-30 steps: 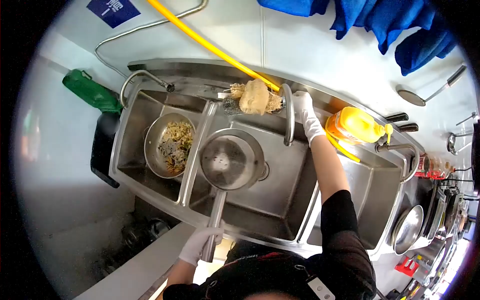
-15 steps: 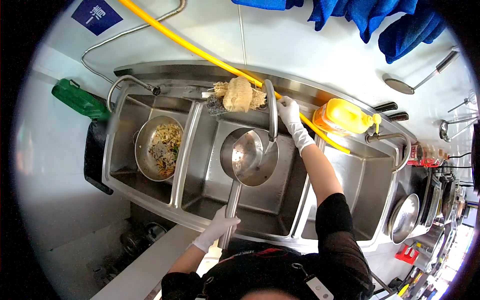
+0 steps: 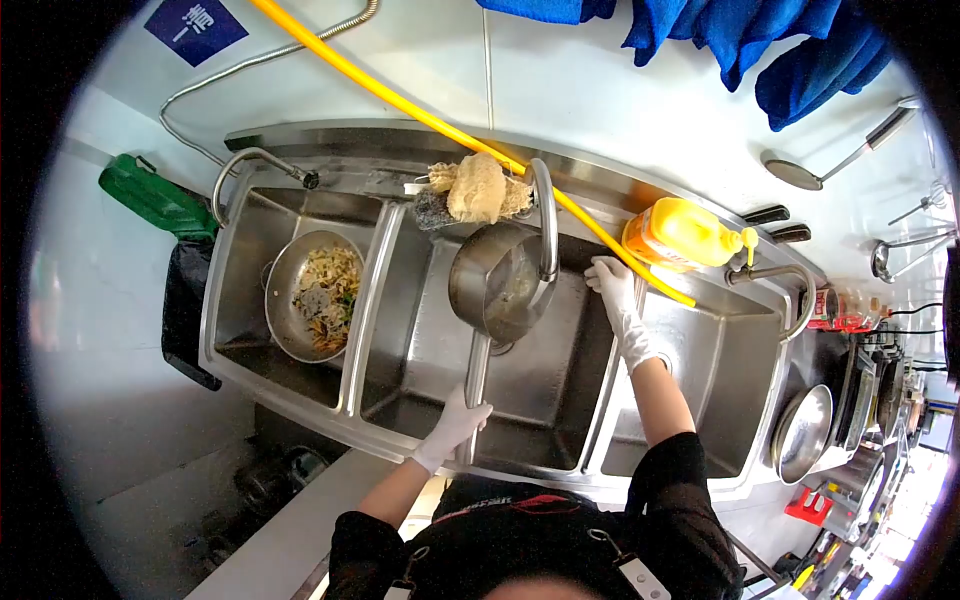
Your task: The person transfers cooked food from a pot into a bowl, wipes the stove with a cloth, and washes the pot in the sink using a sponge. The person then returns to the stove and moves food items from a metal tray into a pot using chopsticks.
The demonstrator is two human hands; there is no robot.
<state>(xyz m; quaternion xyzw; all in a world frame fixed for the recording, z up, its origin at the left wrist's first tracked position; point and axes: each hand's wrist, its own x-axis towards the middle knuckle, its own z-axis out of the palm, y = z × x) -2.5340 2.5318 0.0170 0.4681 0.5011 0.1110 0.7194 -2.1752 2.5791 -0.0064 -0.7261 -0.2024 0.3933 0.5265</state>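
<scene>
The white-gloved left grip [image 3: 455, 425] is wrapped round the long-handled round steel pan [image 3: 478, 280] beneath the curved steel faucet [image 3: 546, 215] in the rectangular steel middle sink [image 3: 540, 405], the white-gloved right grip [image 3: 614, 287] half open near the yellow hose [image 3: 400, 104].

Smooth metal pan [image 3: 486, 282], seemingly glossy inside

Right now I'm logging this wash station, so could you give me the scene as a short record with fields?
Left hand: gloved, gripping the handle of a steel saucepan
Right hand: gloved, nothing visibly held, near the right side of the middle basin
Saucepan position: over the middle basin, by the curved faucet
Left basin: round metal pan with chopped food
Behind middle basin: loofah
Behind right basin: yellow pump bottle
Overhead: blue cloths
</scene>
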